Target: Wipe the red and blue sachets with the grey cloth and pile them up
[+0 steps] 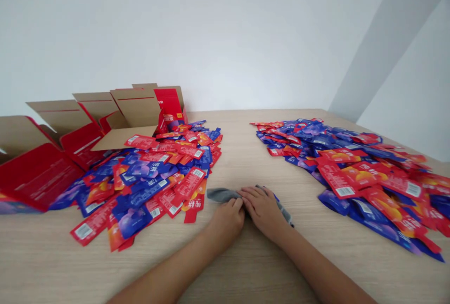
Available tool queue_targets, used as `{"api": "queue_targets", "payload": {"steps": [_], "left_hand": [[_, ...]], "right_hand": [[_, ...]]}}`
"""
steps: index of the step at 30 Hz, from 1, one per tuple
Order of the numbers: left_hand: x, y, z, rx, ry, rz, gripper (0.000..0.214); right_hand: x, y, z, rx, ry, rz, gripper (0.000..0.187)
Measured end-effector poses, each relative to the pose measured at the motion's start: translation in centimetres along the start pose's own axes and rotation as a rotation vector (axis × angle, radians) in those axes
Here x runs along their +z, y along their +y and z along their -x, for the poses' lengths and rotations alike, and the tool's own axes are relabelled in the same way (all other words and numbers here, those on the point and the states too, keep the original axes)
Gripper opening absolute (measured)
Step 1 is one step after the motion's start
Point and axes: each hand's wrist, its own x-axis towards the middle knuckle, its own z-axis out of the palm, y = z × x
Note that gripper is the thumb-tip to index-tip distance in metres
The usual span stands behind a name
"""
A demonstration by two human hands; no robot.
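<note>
A small piece of soft grey cloth point(221, 195) lies low in the middle of the frame on the pale wood-grain bench point(242, 154). Both hands are together on it. The right hand point(264, 208) lies flat over its right part. The left hand point(227, 219) is curled at its middle, and I cannot tell whether its fingers pinch the cloth or only press it. One end of the cloth pokes out to the left of the hands.

A loose heap of red and blue foil sachets point(151, 182) spreads at centre left, and a second heap of the same sachets point(365, 173) lies at the right. The open cardboard cartons with red insides point(70, 130) stand at upper left. I would judge the work far from finished, since the sachets lie unstacked and I see none packed in the cartons.
</note>
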Motion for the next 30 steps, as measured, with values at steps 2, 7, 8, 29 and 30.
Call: {"api": "queue_targets", "payload": {"steps": [2,7,8,29,30], "left_hand": [[-0.2,0.0,-0.2,0.041,-0.017,-0.008,0.028],[-0.6,0.0,-0.8,0.055,-0.085,0.01,0.031],[-0.6,-0.1,-0.9,0.057,-0.091,0.019,0.03],[-0.5,-1.6,-0.2,-0.27,0.063,0.623,0.021],[-0.3,-1.6,-0.3,-0.357,0.097,0.809,0.023]], "right_hand": [[0.3,0.1,0.0,0.011,-0.018,0.018,0.038],[0.5,1.1,-0.8,0.049,0.0,0.09,0.037],[0.6,1.2,-0.9,0.064,0.007,0.108,0.036],[-1.2,8.5,-1.6,0.258,0.17,-0.104,0.034],[-1.5,8.7,-1.6,0.282,0.199,-0.164,0.034]]}}
